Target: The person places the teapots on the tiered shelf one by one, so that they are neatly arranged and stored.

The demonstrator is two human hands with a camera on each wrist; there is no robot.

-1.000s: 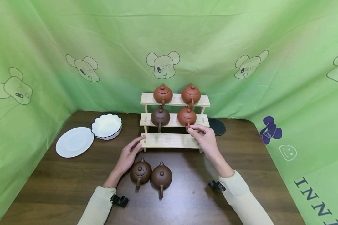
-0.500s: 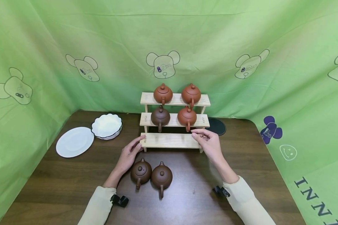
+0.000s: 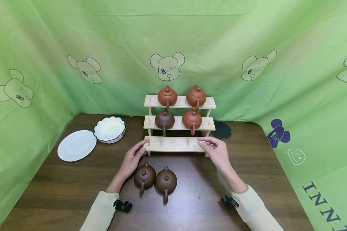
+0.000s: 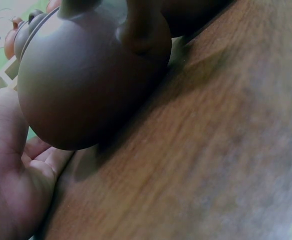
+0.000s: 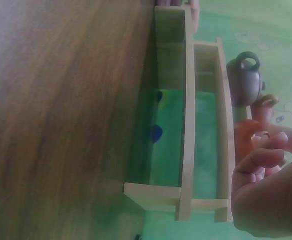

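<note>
Near its left end, my left hand touches the lowest board of a three-tier wooden stand, fingers extended at the corner. My right hand hovers at that board's right end, fingers loosely bent and nothing held. A reddish teapot and a dark brown teapot sit on the middle board. Another two reddish teapots, one left and one right, occupy the top board. Before the stand, two brown teapots stand on the table, one beside my left hand, the other to its right.
At the left of the wooden table lie a white oval plate and a scalloped white dish. A dark round coaster is right of the stand. Green curtain encloses the back and sides.
My right hand has let go of the reddish teapot's handle on the middle board and moved down and slightly right. My left hand stays at the stand's left end.
</note>
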